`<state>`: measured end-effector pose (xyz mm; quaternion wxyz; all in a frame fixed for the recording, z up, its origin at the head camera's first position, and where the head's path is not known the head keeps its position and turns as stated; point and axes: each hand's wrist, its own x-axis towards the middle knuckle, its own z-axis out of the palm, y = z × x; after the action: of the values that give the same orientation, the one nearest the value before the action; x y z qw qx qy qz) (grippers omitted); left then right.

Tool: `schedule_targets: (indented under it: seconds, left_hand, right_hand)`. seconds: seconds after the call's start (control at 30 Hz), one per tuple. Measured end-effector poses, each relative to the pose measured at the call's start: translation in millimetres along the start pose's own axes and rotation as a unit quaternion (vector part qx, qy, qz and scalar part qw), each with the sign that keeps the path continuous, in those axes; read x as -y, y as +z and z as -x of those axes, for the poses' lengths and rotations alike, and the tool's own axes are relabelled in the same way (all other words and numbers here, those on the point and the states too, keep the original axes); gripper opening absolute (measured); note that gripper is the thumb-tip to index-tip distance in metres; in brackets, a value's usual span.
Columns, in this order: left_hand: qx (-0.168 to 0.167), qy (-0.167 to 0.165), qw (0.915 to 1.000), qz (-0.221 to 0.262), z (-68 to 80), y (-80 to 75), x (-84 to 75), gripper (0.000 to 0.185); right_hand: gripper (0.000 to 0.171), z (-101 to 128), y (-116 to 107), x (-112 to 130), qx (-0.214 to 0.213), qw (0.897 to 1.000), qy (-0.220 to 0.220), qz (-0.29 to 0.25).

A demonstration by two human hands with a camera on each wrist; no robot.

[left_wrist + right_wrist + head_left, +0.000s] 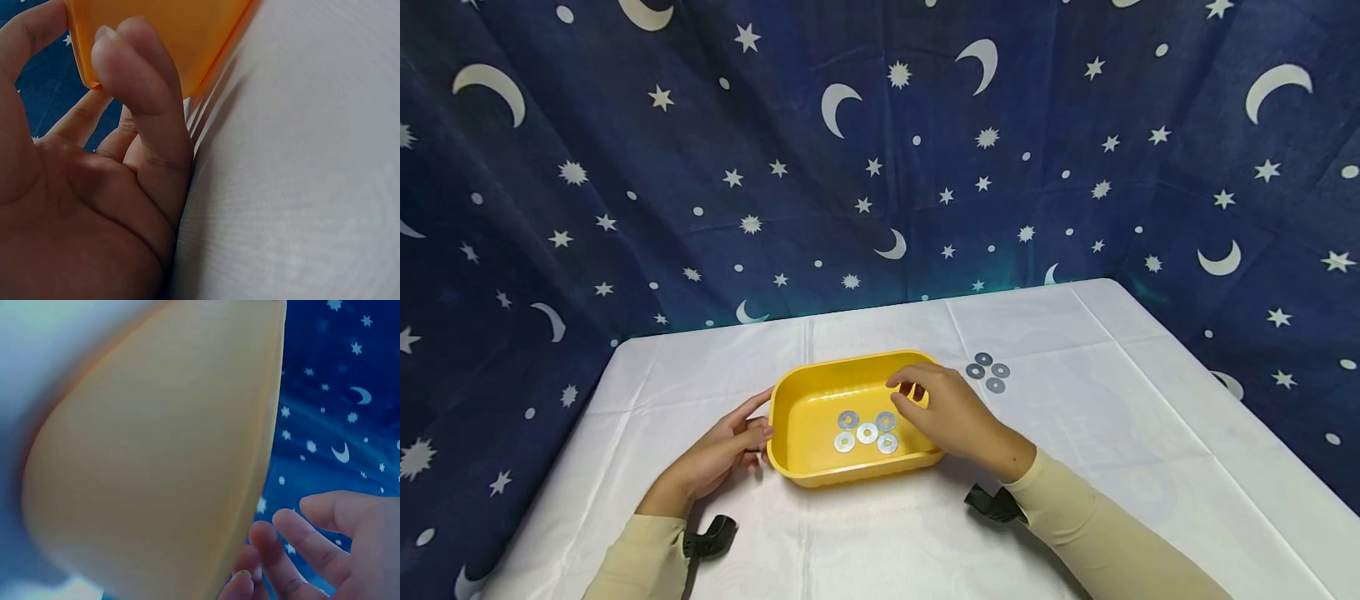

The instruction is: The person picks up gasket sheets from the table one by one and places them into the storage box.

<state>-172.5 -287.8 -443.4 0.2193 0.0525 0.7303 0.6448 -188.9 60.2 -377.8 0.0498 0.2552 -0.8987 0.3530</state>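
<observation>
A yellow tray with rounded corners stands on the white table. Several flat metal washers lie on its floor, grouped near its middle. My left hand is at the tray's left end, with fingertips against the outer wall and rim; the left wrist view shows its other fingers loosely bent beside the wall. Over the right end of the tray hovers my right hand, its thumb and forefinger apart and nothing visible between them. In the right wrist view, its fingers appear beyond the tray's rim.
Several more grey washers lie on the table just beyond the tray's right end. A white cloth covers the table. Dark blue curtains with moons and stars hang behind it and at both sides. Each wrist carries a black camera mount.
</observation>
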Motion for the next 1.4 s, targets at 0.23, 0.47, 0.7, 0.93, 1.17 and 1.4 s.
schedule_targets:
  seconds: [0.23,0.47,0.7,0.93,1.17,1.4]
  left_hand:
    - [0.001,0.002,1.0000,-0.004,-0.2,-1.6,2.0,0.074]
    - [0.003,0.005,1.0000,-0.004,-0.9,-0.8,2.4,0.074]
    - [-0.001,0.004,1.0000,-0.001,-0.1,0.1,0.8,0.074]
    - [-0.007,-0.001,1.0000,-0.002,-0.3,0.4,-0.2,0.073]
    - [-0.015,-0.010,0.9998,-0.003,0.7,0.6,-1.4,0.072]
    - [-0.013,-0.012,0.9998,-0.005,-0.4,0.6,-1.5,0.072]
  right_hand:
    - [0.018,5,-17,-22,-0.029,0.999,0.000,0.017]
    - [0.018,6,-32,-47,-0.058,0.998,0.018,0.023]
    - [0.016,5,-48,-72,-0.058,0.997,0.053,0.015]
    - [0.017,3,-59,-100,-0.038,0.994,0.106,0.013]
    - [0.020,3,-61,-122,-0.002,0.992,0.127,0.013]
    - [0.021,4,-59,-136,0.034,0.988,0.152,0.004]
